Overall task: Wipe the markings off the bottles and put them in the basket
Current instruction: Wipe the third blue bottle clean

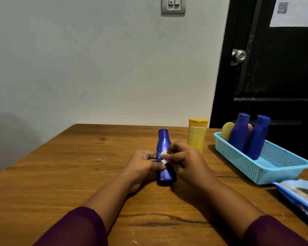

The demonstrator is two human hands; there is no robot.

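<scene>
1. The blue bottle (pixel 163 141) sits at the middle of the worktop (pixel 78 174), between both hands. Its long axis runs away from the person, cap at the far end and base at the near end on the wood. Whether it lies flat or is propped at a tilt, I cannot tell.
2. The left hand (pixel 142 164) grips the bottle's left side at mid-body, its fingers (pixel 150 155) curled round it to steady it.
3. The right hand (pixel 187 160) pinches a small white wipe (pixel 164 158) in bent fingers (pixel 172 150) and presses it to the bottle's upper face, about midway along.
4. Pale markings (pixel 162 174) show on the body below the wipe, toward the base. By my judgement the coming stroke should run down the long axis, toward the person, while the left hand holds firm.
5. A yellow bottle (pixel 196 137) stands upright just beyond the right hand, not yet in the basket.
6. The basket (pixel 238 162) lies well to the right and holds two blue bottles (pixel 238 134) (pixel 257 139) leaning together. The right hand is the nearer for the drop.
7. A pack of wipes (pixel 299 194) lies touching the basket's near end.
</scene>
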